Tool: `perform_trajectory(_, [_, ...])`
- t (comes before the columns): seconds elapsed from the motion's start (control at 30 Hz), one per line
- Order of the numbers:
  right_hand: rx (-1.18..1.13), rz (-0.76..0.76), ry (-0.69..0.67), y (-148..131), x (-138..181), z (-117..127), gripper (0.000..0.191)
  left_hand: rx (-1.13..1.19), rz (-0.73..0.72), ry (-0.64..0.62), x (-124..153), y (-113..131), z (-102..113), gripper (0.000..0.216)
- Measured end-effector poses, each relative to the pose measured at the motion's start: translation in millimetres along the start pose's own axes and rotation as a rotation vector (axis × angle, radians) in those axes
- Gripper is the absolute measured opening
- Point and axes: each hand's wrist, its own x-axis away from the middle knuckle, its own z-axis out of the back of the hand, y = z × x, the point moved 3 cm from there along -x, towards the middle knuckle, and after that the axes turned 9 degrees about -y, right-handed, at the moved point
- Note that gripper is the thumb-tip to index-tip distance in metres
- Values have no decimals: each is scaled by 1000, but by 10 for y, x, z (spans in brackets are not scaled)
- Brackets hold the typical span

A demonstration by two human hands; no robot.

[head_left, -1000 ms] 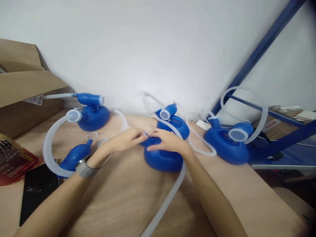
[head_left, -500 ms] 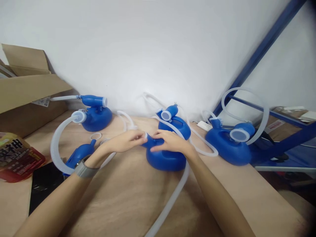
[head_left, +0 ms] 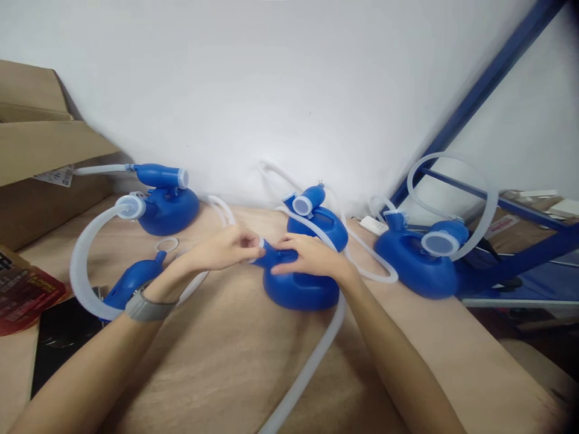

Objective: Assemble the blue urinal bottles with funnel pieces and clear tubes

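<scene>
On the table in front of me stands a blue plastic urinal bottle (head_left: 301, 291) with a looped handle, its neck pointing left. My right hand (head_left: 312, 256) is wrapped over its neck and handle, thumb on the near side. At the mouth my left hand (head_left: 226, 247) pinches the whitish cap (head_left: 261, 245), which the fingers partly cover. A translucent hose (head_left: 312, 355) runs toward me beside the bottle. Just behind stands another blue urinal bottle (head_left: 337, 232), with a small blue funnel piece (head_left: 310, 200) resting on it.
At the left are another urinal bottle (head_left: 167, 211) with a corrugated hose (head_left: 81, 259), a loose blue piece (head_left: 136, 278), a white ring (head_left: 166, 244), a cardboard box (head_left: 54, 211) and a red container (head_left: 29, 292). A further bottle (head_left: 416, 268) and a power strip (head_left: 373, 226) are at the right.
The view has shifted slightly, so the things at the left sit farther left. My left fingers have curled more tightly at the cap; my right hand keeps its hold on the bottle.
</scene>
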Motion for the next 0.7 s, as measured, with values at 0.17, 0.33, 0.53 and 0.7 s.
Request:
perform_trajectory(0.17, [-14, 39, -11, 1, -5, -1, 40, 79, -14, -66, 24, -73, 40, 37])
perform_trajectory(0.33, [-4, 12, 3, -2, -5, 0, 40, 1, 21, 39, 26, 8, 9, 33])
perform_trajectory(0.53, [-22, 28, -19, 5, -4, 13, 40, 89, -8, 45, 18, -45, -8, 33])
perform_trajectory(0.7, [-9, 14, -19, 16, -2, 19, 41, 180, -21, 6, 11, -196, 56, 31])
